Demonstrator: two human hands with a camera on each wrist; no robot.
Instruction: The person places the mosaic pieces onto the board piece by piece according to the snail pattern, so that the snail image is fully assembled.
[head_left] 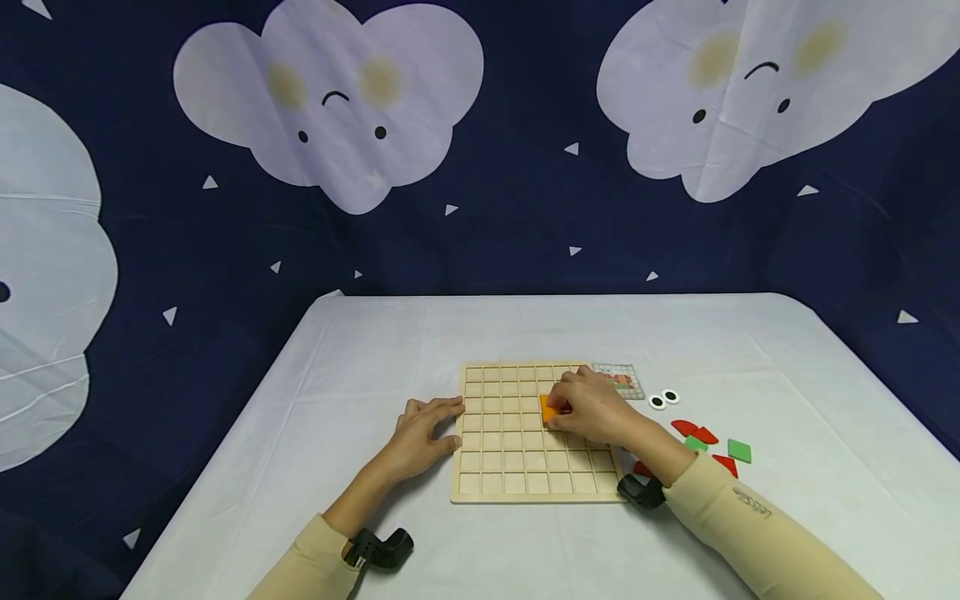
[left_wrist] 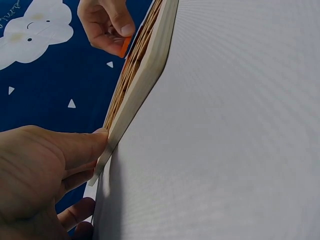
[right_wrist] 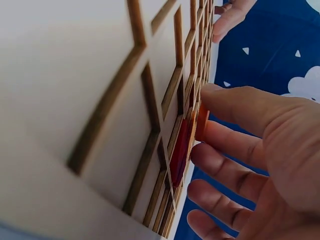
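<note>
A wooden grid board point(head_left: 517, 483) lies flat on the white table. My left hand point(head_left: 423, 437) is at the board's left edge, its thumb and fingertips touching the rim while the fingers stay fairly straight. Over the middle-right cells, my right hand point(head_left: 596, 408) pinches an orange tile point(head_left: 547, 410) between thumb and index finger. In the right wrist view the orange tile point(right_wrist: 202, 122) stands tilted at the grid, and a red piece point(right_wrist: 179, 155) sits in a cell near it. Part of the board lies hidden under my right hand.
Past the board's top right corner lies a printed pattern card point(head_left: 626, 382), partly covered by my hand. Two eye pieces point(head_left: 663, 399) are beside it. Several red pieces point(head_left: 705, 435) and green tiles point(head_left: 739, 451) lie scattered to the right, near my right forearm.
</note>
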